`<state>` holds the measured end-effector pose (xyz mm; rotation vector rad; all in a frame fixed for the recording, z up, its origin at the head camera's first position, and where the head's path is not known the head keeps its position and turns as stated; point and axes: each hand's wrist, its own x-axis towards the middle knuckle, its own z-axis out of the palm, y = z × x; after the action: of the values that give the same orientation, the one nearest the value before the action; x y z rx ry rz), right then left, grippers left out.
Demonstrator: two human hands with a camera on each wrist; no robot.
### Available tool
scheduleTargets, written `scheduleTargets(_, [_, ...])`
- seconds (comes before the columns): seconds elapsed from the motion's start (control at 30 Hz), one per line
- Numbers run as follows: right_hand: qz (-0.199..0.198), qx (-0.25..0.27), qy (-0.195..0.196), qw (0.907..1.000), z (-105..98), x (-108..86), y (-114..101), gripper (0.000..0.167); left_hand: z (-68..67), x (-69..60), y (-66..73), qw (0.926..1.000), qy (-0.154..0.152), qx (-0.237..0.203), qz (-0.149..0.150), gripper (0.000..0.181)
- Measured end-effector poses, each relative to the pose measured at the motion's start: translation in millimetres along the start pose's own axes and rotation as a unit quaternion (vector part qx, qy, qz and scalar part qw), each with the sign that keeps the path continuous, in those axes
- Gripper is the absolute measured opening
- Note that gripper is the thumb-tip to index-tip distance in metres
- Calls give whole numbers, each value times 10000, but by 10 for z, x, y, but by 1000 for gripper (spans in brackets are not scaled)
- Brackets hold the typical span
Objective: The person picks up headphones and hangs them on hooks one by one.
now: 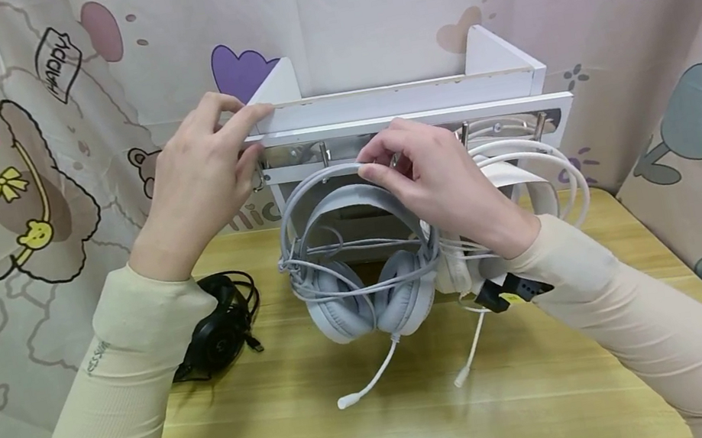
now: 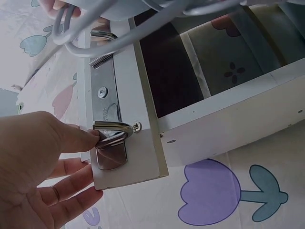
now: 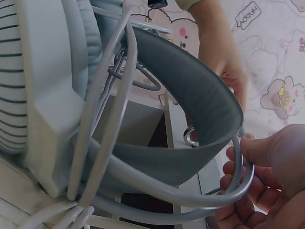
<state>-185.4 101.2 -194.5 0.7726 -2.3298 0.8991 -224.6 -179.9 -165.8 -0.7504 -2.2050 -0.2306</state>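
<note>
A grey-white headset (image 1: 354, 194) hangs at the front of a white rack (image 1: 401, 100), its cable wound round the earcups and its microphone pointing down. My right hand (image 1: 442, 180) pinches the top of its thin outer headband; in the right wrist view, thumb and fingers of the right hand (image 3: 271, 176) hold the double grey band (image 3: 190, 195). My left hand (image 1: 201, 159) grips the rack's left end, fingers on top and thumb lower. In the left wrist view, the left hand's (image 2: 47, 167) thumb lies beside a bare metal hook (image 2: 114, 126).
A second white headset (image 1: 560, 157) hangs on the right hooks, partly behind my right arm. On the wooden table (image 1: 413, 425), a black headset (image 1: 214, 339) lies at the left, near my left sleeve. Patterned cloth (image 1: 356, 1) surrounds the rack.
</note>
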Motion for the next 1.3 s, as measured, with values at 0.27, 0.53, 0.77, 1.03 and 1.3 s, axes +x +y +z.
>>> scheduleTargets(0.27, [-22, 23, 91, 10000, -2, 40, -1, 11, -10, 2, 6, 10000, -52, 22, -17, 41])
scheduleTargets(0.53, [42, -43, 49, 10000, 15, 76, 36, 14, -2, -10, 4, 10000, -57, 39, -26, 42])
scheduleTargets(0.77, [13, -304, -115, 9995, 13, 66, 80, 19, 6, 2, 2, 10000, -18, 40, -4, 41])
scheduleTargets(1.03, [-55, -645, -193, 9977, 21, -12, 81, 35, 8, -3, 7, 10000, -24, 57, -19, 42])
scheduleTargets(1.3, [-168, -426, 0, 9990, 23, -51, 76, 35, 15, -11, 3, 10000, 7, 51, 1, 42])
